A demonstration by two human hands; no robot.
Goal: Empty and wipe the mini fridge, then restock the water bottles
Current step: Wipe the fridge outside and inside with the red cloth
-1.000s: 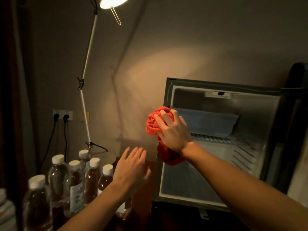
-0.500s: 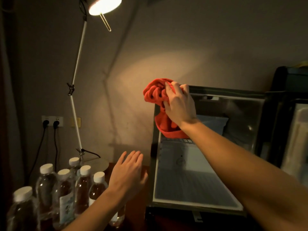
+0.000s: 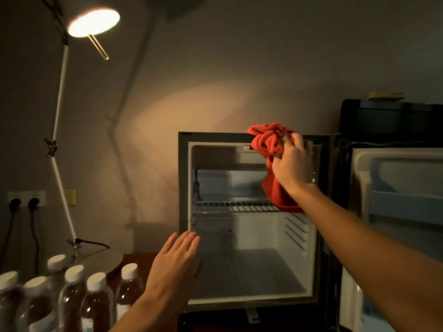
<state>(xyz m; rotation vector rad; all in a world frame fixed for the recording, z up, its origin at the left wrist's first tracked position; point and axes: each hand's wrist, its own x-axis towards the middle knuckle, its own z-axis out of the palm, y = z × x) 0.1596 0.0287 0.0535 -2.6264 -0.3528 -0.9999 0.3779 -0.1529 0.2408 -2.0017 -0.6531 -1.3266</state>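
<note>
The mini fridge (image 3: 183, 188) stands open and holds nothing on its wire shelf (image 3: 235, 206) or its floor. My right hand (image 3: 293, 168) grips a bunched red cloth (image 3: 268, 142) against the fridge's upper right front edge. Part of the cloth hangs down below my wrist. My left hand (image 3: 176, 264) hovers with straight fingers in front of the fridge's lower left corner and holds nothing. Several water bottles (image 3: 96, 300) with white caps stand at the lower left.
The fridge door (image 3: 395, 212) is swung open to the right. A lit desk lamp (image 3: 93, 21) on a white jointed arm rises at the left, its base behind the bottles. Two plugs sit in a wall socket (image 3: 25, 200). A dark box stands behind the door.
My right hand has carried the red cloth from the fridge's upper left corner across to its upper right edge. The view has shifted and shows the fridge's inside squarely. My left hand stays hovering.
</note>
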